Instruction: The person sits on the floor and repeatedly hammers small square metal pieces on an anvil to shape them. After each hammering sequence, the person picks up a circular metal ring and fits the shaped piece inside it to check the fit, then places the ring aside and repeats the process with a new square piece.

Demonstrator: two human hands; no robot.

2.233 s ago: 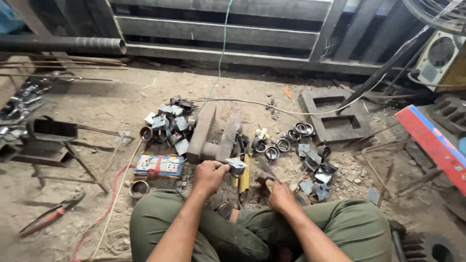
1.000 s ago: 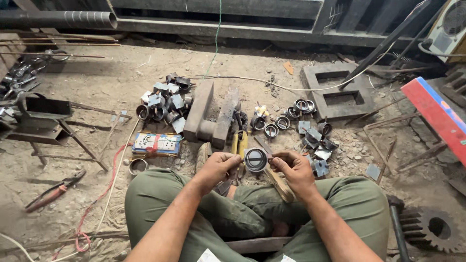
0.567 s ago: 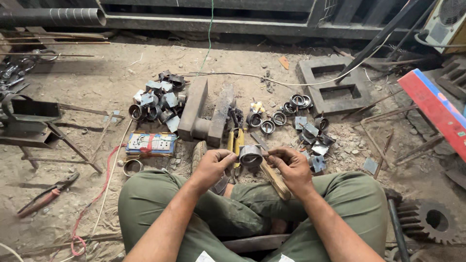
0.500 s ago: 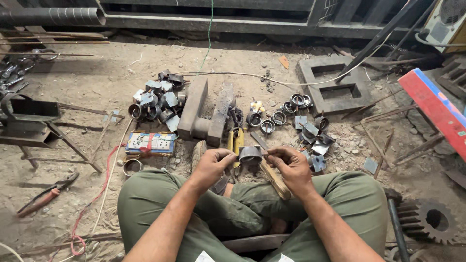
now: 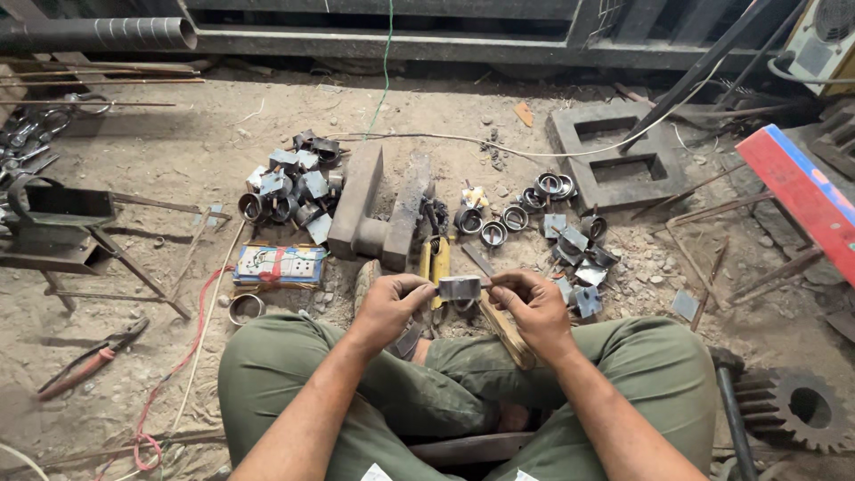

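Both hands, left hand [image 5: 389, 307] and right hand [image 5: 532, 307], pinch a small grey metal ring piece [image 5: 460, 288] between their fingers, now turned edge-on versus a second ago, above the sandy floor [image 5: 160, 169].

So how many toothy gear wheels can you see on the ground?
1. The gear wheel lies on the dirt at the bottom right, beside the person's right knee, next to a dark rod. More could be hidden in the scrap piles or beyond the picture's edge.
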